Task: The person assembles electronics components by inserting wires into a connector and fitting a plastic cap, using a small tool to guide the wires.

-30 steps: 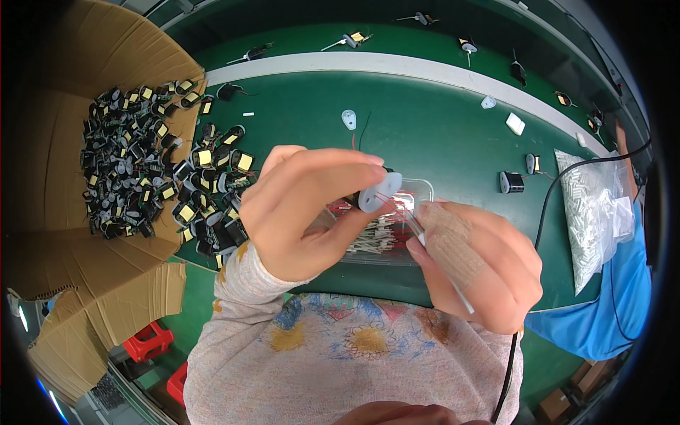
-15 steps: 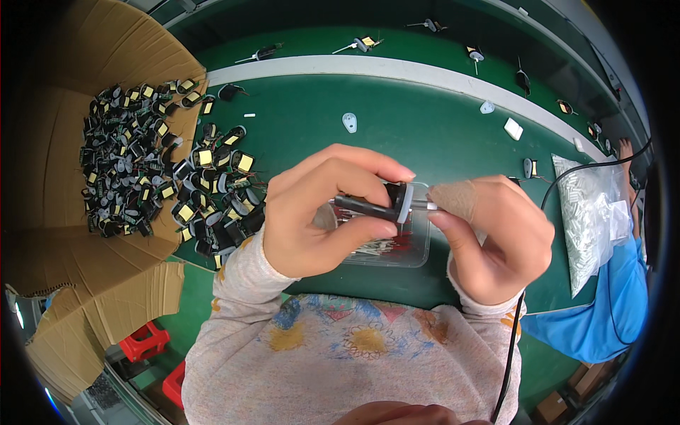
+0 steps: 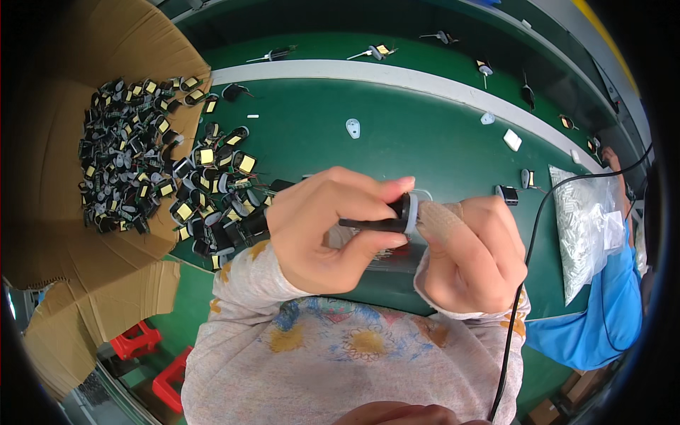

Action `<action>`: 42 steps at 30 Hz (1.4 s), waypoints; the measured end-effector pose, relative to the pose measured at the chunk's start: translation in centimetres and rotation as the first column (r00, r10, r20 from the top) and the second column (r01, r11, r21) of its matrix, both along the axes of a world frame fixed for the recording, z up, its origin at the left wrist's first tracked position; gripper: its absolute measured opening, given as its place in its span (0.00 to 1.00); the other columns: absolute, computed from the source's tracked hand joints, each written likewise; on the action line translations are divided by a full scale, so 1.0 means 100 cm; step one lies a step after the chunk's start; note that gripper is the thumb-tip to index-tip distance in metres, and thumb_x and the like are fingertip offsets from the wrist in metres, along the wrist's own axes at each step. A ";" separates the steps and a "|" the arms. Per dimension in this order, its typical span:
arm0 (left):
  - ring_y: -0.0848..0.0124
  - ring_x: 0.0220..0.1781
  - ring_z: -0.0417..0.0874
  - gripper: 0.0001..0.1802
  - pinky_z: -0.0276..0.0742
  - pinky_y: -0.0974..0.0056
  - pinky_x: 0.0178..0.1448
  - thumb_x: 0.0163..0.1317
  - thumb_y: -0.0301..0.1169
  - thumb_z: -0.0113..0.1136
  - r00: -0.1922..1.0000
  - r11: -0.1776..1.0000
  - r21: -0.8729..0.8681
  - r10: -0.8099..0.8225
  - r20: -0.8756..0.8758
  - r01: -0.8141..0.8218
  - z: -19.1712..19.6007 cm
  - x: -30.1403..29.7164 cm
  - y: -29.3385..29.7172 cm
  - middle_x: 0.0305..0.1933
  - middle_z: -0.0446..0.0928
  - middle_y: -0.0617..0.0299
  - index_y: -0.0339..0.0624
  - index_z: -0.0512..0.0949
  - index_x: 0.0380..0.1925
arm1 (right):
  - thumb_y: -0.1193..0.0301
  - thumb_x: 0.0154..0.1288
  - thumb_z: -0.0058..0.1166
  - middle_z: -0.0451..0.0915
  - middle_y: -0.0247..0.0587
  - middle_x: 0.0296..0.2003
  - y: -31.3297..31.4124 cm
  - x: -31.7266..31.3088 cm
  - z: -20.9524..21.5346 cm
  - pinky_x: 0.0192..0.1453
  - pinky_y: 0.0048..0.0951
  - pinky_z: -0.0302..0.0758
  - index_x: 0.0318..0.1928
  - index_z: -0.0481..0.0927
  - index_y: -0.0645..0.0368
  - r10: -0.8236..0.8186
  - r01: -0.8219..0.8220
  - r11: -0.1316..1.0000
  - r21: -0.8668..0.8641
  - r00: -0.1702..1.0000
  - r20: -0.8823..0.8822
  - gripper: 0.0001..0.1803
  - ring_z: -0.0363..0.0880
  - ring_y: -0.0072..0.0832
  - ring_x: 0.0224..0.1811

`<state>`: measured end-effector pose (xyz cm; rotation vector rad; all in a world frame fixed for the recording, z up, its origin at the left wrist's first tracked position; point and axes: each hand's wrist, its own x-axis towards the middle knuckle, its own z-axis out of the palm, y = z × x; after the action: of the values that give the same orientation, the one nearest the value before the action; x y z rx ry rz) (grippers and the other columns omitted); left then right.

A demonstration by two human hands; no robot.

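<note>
My left hand [image 3: 319, 237] pinches a small black plastic assembly [image 3: 375, 225] with a grey oval end cap [image 3: 412, 212] facing right. The fingers of my right hand [image 3: 474, 258], one wrapped in a tan bandage, are closed right at that cap. Whatever they grip is hidden behind the fingertips. Beneath both hands is a clear plastic box [image 3: 409, 265] with thin pieces inside, mostly covered by the hands.
At left, a cardboard box [image 3: 49, 177] lies open, with many similar black assemblies [image 3: 127, 156] spilling onto the green table [image 3: 297, 127]. A bag of white tubes [image 3: 584, 234] lies at right beside another person's blue sleeve [image 3: 602, 312]. A black cable [image 3: 517, 319] hangs by my right arm. More assemblies [image 3: 379, 52] rest beyond the pale rail [image 3: 319, 69].
My right hand has moved left and lower, closing against the grey cap. The metal rod and white tip visible between the hands before are now hidden. My left hand has dropped slightly.
</note>
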<state>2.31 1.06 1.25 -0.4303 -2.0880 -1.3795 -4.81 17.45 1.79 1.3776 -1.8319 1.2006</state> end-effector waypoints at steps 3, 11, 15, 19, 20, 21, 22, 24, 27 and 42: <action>0.59 0.38 0.82 0.13 0.78 0.63 0.41 0.47 0.22 0.66 0.997 0.998 -0.045 0.037 -0.063 -0.039 -0.003 -0.003 -0.002 0.38 0.77 0.43 0.30 0.71 0.30 | 0.84 0.30 0.58 0.76 0.42 0.25 -0.004 -0.001 0.001 0.26 0.27 0.72 0.36 0.81 0.66 -0.027 0.027 1.000 -0.009 0.999 0.019 0.22 0.73 0.33 0.23; 0.68 0.48 0.78 0.10 0.71 0.66 0.53 0.54 0.22 0.62 0.984 0.929 0.370 -0.037 0.174 -0.030 -0.026 -0.038 -0.026 0.43 0.77 0.52 0.33 0.72 0.35 | 0.75 0.62 0.51 0.81 0.40 0.31 -0.042 -0.037 -0.014 0.30 0.19 0.75 0.37 0.80 0.68 0.179 -0.090 0.983 -0.160 0.653 0.736 0.08 0.77 0.20 0.30; 0.64 0.39 0.79 0.17 0.72 0.66 0.45 0.54 0.32 0.63 0.905 0.925 -0.184 0.367 0.213 -0.332 -0.031 -0.055 -0.058 0.41 0.79 0.55 0.38 0.70 0.41 | 0.72 0.64 0.52 0.81 0.40 0.32 -0.054 -0.116 -0.062 0.33 0.19 0.78 0.41 0.80 0.67 0.181 -0.138 0.981 -0.136 0.397 0.900 0.11 0.76 0.20 0.33; 0.57 0.47 0.74 0.20 0.70 0.57 0.50 0.49 0.39 0.65 0.597 0.401 -0.818 0.797 0.089 -0.413 -0.049 -0.038 -0.136 0.38 0.79 0.62 0.44 0.73 0.40 | 0.70 0.63 0.54 0.82 0.40 0.34 -0.050 -0.241 -0.127 0.38 0.22 0.78 0.44 0.80 0.63 0.018 0.184 0.972 -0.143 0.555 0.832 0.12 0.79 0.22 0.37; 0.58 0.48 0.74 0.20 0.71 0.58 0.51 0.49 0.41 0.65 0.514 0.338 -0.877 0.848 0.128 -0.341 -0.052 -0.031 -0.155 0.39 0.79 0.62 0.46 0.73 0.40 | 0.68 0.60 0.56 0.82 0.40 0.35 -0.050 -0.259 -0.132 0.43 0.24 0.78 0.46 0.80 0.60 -0.145 0.239 0.971 -0.012 0.629 0.764 0.14 0.80 0.24 0.38; 0.59 0.49 0.73 0.21 0.71 0.58 0.51 0.49 0.43 0.65 0.422 0.283 -0.924 0.893 0.156 -0.256 -0.057 -0.028 -0.169 0.39 0.78 0.63 0.47 0.74 0.40 | 0.66 0.58 0.59 0.83 0.41 0.35 -0.052 -0.266 -0.136 0.47 0.27 0.77 0.48 0.79 0.56 -0.300 0.306 0.945 0.113 0.684 0.665 0.17 0.81 0.26 0.40; 0.59 0.49 0.73 0.21 0.71 0.58 0.51 0.49 0.43 0.65 0.418 0.280 -0.926 0.895 0.156 -0.253 -0.062 -0.029 -0.177 0.39 0.78 0.63 0.47 0.74 0.40 | 0.63 0.51 0.64 0.81 0.44 0.42 -0.053 -0.266 -0.128 0.55 0.31 0.72 0.55 0.74 0.46 -0.541 0.364 0.839 0.405 0.639 0.547 0.28 0.80 0.33 0.47; 0.60 0.52 0.73 0.25 0.70 0.54 0.53 0.48 0.50 0.65 0.310 0.193 -0.972 0.940 0.143 -0.137 -0.072 -0.032 -0.184 0.42 0.78 0.64 0.48 0.74 0.41 | 0.63 0.48 0.65 0.79 0.45 0.46 -0.054 -0.254 -0.130 0.56 0.34 0.71 0.58 0.71 0.44 -0.578 0.424 0.807 0.411 0.712 0.399 0.33 0.77 0.37 0.50; 0.61 0.61 0.67 0.33 0.62 0.44 0.58 0.46 0.55 0.64 0.279 0.033 -0.998 0.960 0.015 -0.058 -0.091 -0.044 -0.181 0.49 0.76 0.61 0.47 0.73 0.48 | 0.65 0.47 0.66 0.72 0.48 0.55 -0.057 -0.221 -0.120 0.62 0.37 0.65 0.60 0.67 0.42 -0.432 0.407 0.880 0.245 0.900 0.055 0.37 0.68 0.45 0.58; 0.66 0.37 0.83 0.27 0.74 0.72 0.36 0.69 0.51 0.37 0.762 0.886 0.413 -0.114 0.637 -0.213 -0.038 -0.056 -0.125 0.45 0.74 0.57 0.43 0.68 0.56 | 0.78 0.48 0.51 0.77 0.39 0.28 -0.030 -0.005 -0.085 0.34 0.31 0.78 0.39 0.74 0.57 0.066 -0.126 0.670 0.732 0.992 0.111 0.14 0.77 0.34 0.36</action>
<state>-3.29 -11.43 -2.57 0.3750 -2.1181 -2.1451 -5.32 14.50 -6.73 1.8823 -2.4739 0.5253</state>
